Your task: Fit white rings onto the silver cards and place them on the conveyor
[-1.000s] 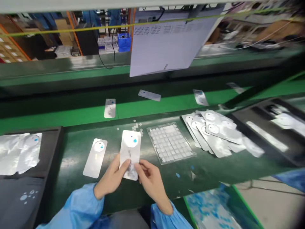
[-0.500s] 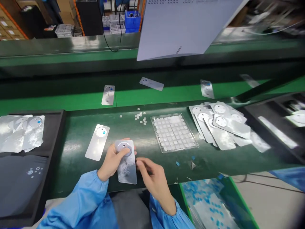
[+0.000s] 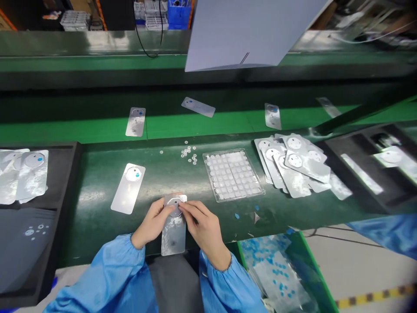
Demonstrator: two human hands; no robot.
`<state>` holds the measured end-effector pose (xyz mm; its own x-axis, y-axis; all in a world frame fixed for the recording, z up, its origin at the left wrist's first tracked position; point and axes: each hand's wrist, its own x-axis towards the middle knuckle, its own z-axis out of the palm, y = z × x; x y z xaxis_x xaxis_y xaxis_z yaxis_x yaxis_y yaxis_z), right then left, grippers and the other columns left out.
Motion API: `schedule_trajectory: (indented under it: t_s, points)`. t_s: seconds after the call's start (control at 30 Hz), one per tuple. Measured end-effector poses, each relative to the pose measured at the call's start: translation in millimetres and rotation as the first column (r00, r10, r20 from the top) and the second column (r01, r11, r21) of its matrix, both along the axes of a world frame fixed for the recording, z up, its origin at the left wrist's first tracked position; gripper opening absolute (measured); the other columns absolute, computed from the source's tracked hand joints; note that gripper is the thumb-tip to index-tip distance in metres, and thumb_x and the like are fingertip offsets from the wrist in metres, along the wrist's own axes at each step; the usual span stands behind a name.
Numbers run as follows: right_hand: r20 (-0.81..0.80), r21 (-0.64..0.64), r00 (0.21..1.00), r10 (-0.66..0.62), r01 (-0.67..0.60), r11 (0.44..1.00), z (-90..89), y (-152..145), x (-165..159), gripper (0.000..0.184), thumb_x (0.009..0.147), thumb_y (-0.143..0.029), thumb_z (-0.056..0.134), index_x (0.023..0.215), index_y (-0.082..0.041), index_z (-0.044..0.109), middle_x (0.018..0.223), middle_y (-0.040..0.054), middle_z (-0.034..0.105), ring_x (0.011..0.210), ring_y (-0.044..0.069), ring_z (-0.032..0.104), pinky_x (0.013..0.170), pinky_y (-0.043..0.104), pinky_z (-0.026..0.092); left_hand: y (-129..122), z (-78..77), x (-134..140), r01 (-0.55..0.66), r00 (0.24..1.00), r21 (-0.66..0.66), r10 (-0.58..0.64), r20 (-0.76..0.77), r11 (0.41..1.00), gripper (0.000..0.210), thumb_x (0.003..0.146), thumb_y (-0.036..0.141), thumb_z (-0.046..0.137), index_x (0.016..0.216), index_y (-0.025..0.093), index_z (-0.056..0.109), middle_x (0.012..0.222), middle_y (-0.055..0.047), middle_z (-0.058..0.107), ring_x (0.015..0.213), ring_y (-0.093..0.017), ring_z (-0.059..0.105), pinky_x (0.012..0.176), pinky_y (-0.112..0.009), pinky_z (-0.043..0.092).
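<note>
My left hand (image 3: 153, 222) grips a silver phone back cover (image 3: 173, 239) by its left side, thumb on the round camera area. The cover stands roughly upright in view, its camera end away from me. My right hand (image 3: 203, 228) has its thumb and fingertips pinched together at the right of that camera circle, touching it. Whatever is between those fingertips is too small to make out. Left of my hands lies another phone back cover (image 3: 128, 189) with a blue dot in its camera circle. A clear tray of small round parts (image 3: 233, 174) lies to the right.
Several small rings (image 3: 188, 152) lie scattered beyond my hands. At right is a pile of covers (image 3: 295, 163); more covers (image 3: 32, 176) lie in a black tray (image 3: 67, 191) at left. A green bin (image 3: 321, 271) holds blue-dotted film. Another person's blue sleeve (image 3: 387, 234) shows at right.
My right hand has moved up from the cover's right edge to its camera circle, fingertips now on it. The view has tilted down and shifted slightly right.
</note>
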<state>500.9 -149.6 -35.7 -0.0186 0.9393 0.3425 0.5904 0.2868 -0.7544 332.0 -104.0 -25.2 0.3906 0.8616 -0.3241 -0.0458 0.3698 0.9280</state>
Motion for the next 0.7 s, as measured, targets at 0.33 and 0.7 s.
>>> schedule_trajectory:
  t_s: [0.33, 0.7]
  points:
    - [-0.62, -0.171, 0.766, -0.17, 0.08, 0.982, 9.1, -4.4, 8.3, 0.021, 0.1, -0.036, 0.066, 0.086, -0.021, 0.066, 0.09, 0.0047, 0.062, 0.064, 0.015, 0.057, 0.055, 0.029, 0.048, 5.1, -6.3, 2.9, -0.122, 0.969, -0.261, 0.172, 0.179, 0.958, 0.045, 0.082, 0.041, 0.069, 0.121, 0.02, 0.076, 0.113, -0.009, 0.08, 0.115, -0.035, 0.072, 0.1, -0.047, 0.056]
    - [0.057, -0.434, 0.345, -0.937, 0.854, 0.288, -41.8, -162.7, 208.8, 0.045, 0.054, -0.063, 0.079, 0.075, -0.024, 0.068, 0.076, 0.0116, 0.073, 0.076, 0.035, 0.07, 0.064, 0.046, 0.056, 14.6, 8.0, 25.9, -0.041, 0.993, -0.3, 0.072, 0.091, 0.953, 0.063, 0.074, 0.044, 0.085, 0.126, 0.017, 0.065, 0.108, -0.013, 0.079, 0.098, -0.034, 0.077, 0.076, -0.039, 0.06]
